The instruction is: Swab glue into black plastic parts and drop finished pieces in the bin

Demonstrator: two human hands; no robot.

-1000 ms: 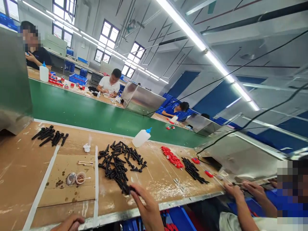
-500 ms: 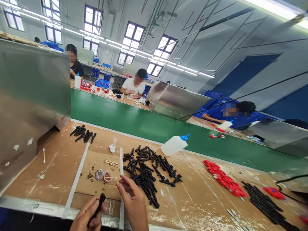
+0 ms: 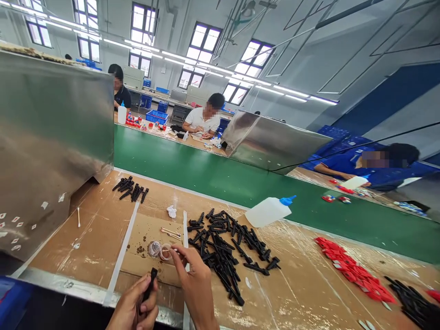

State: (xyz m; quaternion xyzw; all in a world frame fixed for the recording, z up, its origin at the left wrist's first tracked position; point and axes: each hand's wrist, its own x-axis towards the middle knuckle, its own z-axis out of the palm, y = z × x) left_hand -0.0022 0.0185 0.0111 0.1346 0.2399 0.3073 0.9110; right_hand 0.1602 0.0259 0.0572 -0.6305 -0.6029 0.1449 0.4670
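My left hand is closed around a small black plastic part that sticks up at the near edge of the bench. My right hand reaches forward with its fingertips pinched at a thin stick resting in a small glue cup, beside a second shallow cup. A heap of several black plastic parts lies just right of my right hand on the brown cardboard-covered bench.
A white squeeze bottle with a blue tip lies by the green conveyor belt. Red parts and more black parts lie at the right, another black pile far left. A steel panel stands left. Other people sit across the belt.
The view swung left and down. My left hand came up holding a black part, and my right hand left the black heap and moved to the glue cups.
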